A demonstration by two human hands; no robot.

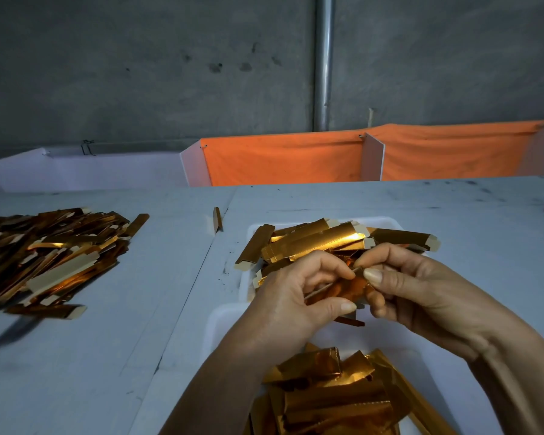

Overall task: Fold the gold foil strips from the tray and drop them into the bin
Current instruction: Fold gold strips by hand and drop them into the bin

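Both my hands hold one gold foil strip (343, 290) just above the white tray (255, 229). My left hand (296, 293) grips its left part with curled fingers and thumb. My right hand (421, 290) pinches its right end between thumb and fingers. The strip is partly hidden between the hands. Several flat gold strips (314, 241) are piled in the tray behind my hands. Nearer to me, a white bin (215, 321) holds several folded gold pieces (330, 390).
A large heap of gold strips (51, 255) lies on the white table at the left. One single strip (217, 218) stands near the table seam. Orange cloth dividers (296, 158) and a grey wall with a metal pipe (323, 64) rise behind the table.
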